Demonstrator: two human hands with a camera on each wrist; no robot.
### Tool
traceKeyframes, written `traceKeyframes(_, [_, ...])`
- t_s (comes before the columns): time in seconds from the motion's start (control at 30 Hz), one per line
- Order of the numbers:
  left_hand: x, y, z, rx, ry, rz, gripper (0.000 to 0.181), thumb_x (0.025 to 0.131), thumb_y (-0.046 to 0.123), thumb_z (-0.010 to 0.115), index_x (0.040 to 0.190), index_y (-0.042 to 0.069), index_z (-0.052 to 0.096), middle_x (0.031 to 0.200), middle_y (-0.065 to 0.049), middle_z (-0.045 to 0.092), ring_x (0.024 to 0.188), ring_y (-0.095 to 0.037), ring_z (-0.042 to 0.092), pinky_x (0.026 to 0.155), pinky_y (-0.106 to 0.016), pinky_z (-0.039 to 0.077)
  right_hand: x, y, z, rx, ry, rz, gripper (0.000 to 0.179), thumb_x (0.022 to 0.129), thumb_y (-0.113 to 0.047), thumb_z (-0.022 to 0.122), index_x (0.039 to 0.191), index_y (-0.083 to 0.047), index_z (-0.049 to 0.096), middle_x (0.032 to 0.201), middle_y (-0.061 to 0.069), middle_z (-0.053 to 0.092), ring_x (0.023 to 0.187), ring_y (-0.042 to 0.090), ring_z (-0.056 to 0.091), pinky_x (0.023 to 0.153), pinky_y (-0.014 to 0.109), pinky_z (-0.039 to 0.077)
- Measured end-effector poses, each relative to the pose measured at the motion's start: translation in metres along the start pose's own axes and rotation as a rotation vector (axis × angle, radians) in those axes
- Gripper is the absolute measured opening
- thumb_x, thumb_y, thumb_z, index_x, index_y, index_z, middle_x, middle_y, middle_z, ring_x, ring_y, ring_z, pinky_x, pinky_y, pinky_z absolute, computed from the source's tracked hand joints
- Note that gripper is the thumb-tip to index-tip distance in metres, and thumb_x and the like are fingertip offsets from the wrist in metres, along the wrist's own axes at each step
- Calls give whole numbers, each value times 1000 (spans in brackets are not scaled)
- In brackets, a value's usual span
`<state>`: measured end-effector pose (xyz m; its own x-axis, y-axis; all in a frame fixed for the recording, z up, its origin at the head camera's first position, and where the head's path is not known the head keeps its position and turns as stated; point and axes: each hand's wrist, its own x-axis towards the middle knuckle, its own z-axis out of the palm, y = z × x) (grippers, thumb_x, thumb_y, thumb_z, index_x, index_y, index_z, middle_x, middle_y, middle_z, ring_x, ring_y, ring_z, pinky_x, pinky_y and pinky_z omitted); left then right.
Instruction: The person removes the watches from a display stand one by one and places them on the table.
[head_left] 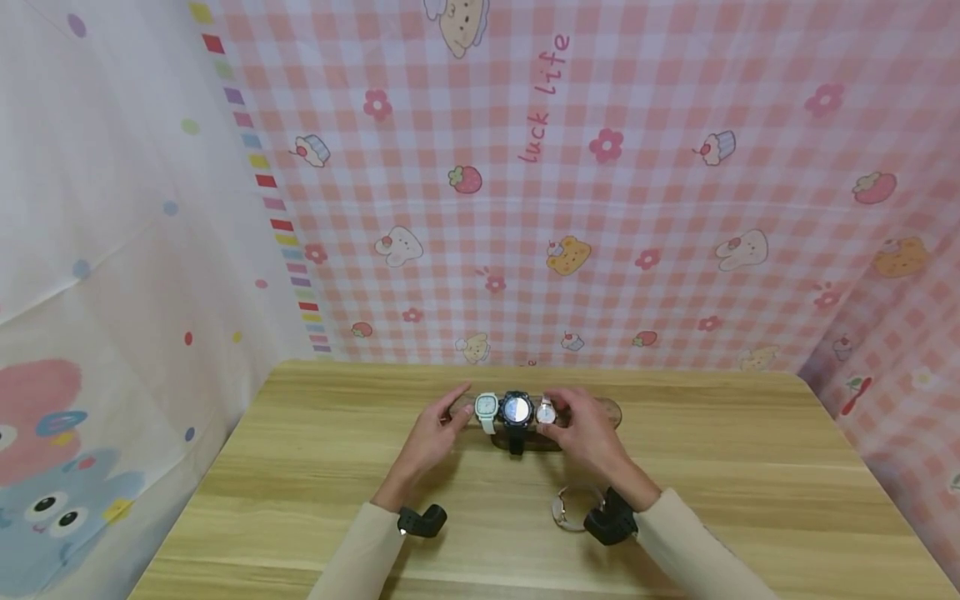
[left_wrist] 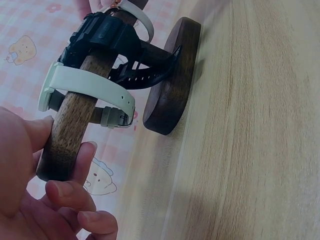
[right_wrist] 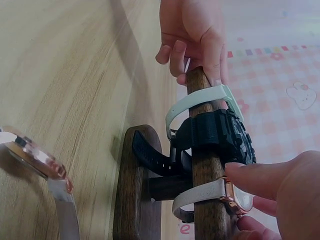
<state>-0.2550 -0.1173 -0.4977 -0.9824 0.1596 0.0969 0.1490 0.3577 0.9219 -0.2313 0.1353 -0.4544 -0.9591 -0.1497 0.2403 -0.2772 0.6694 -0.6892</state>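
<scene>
Bright, even light; soft shadows under forearms; head view bent at edges; near fingers blurred in wrist views.

Black watch (head_left: 517, 411), pink-checked backdrop (head_left: 600, 208)

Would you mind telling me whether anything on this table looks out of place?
One thing: a rose-gold watch lies loose on the table by the right wrist, while three others sit on the wooden stand. The left hand grips the bar's end; the right hand pinches the small watch.
</scene>
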Motion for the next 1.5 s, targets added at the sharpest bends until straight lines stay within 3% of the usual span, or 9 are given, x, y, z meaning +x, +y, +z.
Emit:
traceKeyframes(0.23, [-1,-1,-1,-11,-6,0,46,101,25,59,146,21,51,84,-18,58,69,-16,49,56,-24,39,2,2,5,-7,13,-19,46,77,-8,83,120,0,67,95,8,62,82,18,56,74,33,47])
traceKeyframes(0.53, [-1,2,-3,11,-19,12,48,102,27,57,148,20,48,78,-3,53,69,-14,48,57,-24,41,2,1,5,-17,18,-12,47,78,-8,83,122,-1,67,94,8,62,82,18,56,74,35,48])
traceKeyframes(1.5, [0,1,-3,8,-27,-5,49,102,25,57,149,17,47,81,-3,52,72,-14,50,60,-24,43,2,8,0,11,2,10,46,79,-5,80,122,0,67,98,10,65,86,20,59,74,33,50])
